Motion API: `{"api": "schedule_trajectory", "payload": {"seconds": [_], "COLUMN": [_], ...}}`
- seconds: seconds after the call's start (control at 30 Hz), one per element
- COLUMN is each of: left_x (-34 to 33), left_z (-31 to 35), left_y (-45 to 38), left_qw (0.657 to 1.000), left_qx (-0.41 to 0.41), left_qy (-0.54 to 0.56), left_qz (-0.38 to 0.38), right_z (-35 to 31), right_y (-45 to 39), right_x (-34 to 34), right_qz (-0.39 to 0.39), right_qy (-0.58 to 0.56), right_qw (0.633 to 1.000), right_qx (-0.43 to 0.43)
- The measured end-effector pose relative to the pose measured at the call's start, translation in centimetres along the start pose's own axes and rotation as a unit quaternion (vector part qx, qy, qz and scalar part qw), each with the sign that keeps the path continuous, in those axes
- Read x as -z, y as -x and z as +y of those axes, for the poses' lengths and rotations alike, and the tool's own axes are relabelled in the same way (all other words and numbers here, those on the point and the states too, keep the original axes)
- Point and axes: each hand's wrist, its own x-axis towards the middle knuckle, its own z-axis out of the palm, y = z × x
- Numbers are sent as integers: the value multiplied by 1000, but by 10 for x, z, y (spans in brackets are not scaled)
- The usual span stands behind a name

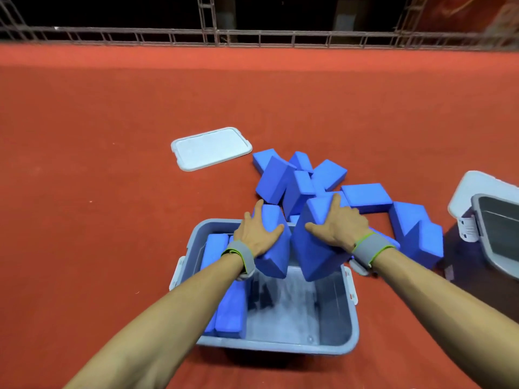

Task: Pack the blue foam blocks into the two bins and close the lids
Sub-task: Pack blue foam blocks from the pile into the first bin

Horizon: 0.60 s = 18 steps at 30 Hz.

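A grey bin [352, 329] stands on the red floor right in front of me, with several blue foam blocks [229, 313] standing along its left wall. My left hand [257, 235] grips one blue block [276, 254] above the bin's far edge. My right hand [341, 227] grips a second blue block [316, 248] beside it, tilted over the bin. Behind them lies a loose pile of blue blocks [292, 181]. A second grey bin [494, 228] stands at the right edge, with its white lid [466, 192] leaning behind it.
A white lid [210, 148] lies flat on the red carpet, left of the pile. More blue blocks [421, 234] lie between the two bins. A metal truss railing [258, 37] runs along the far edge of the floor.
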Motion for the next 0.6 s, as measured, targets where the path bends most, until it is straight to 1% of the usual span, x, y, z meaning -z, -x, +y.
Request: {"api": "schedule_trajectory", "payload": {"seconds": [0.07, 0.2, 0.37, 0.5, 0.6], "left_x": [-9, -28, -55, -73, -87], "left_z": [-9, -18, -23, -36, -50], "left_y": [-1, -9, -24, -33, -39], "left_qw": [1000, 997, 991, 985, 981], "left_qx": [9, 31, 27, 44, 55], "left_qy": [-24, -59, -119, -151, -162], "left_qz": [-2, -30, -50, -70, -86], "right_z": [-7, -15, -19, -24, -28], "right_y": [9, 24, 32, 35, 37], "right_x": [-14, -37, -60, -82, -98], "right_qz": [-22, -55, -102, -124, -125], "right_qy": [-9, 0, -27, -40, -38], "right_qw": [1000, 998, 994, 992, 991], "right_qx": [5, 13, 2, -4, -11]}}
